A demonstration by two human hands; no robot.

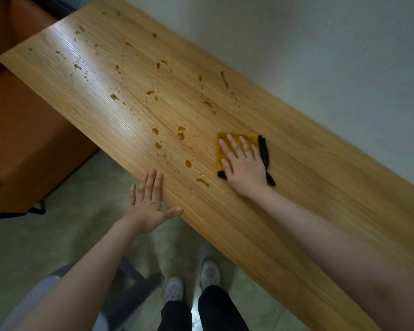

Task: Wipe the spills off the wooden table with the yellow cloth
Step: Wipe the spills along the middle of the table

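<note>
Flat, with straight spread fingers, the right hand (243, 163) presses down on the folded yellow cloth (227, 149), whose black edging shows at its right and near sides. That cloth lies on the wooden table (308, 177), right of most amber spills (181, 133), which scatter leftward and to the far end. Open as well, the left hand (147, 201) rests its fingertips and thumb on the table's near edge. An orange seat (22, 130) stands far left.
</note>
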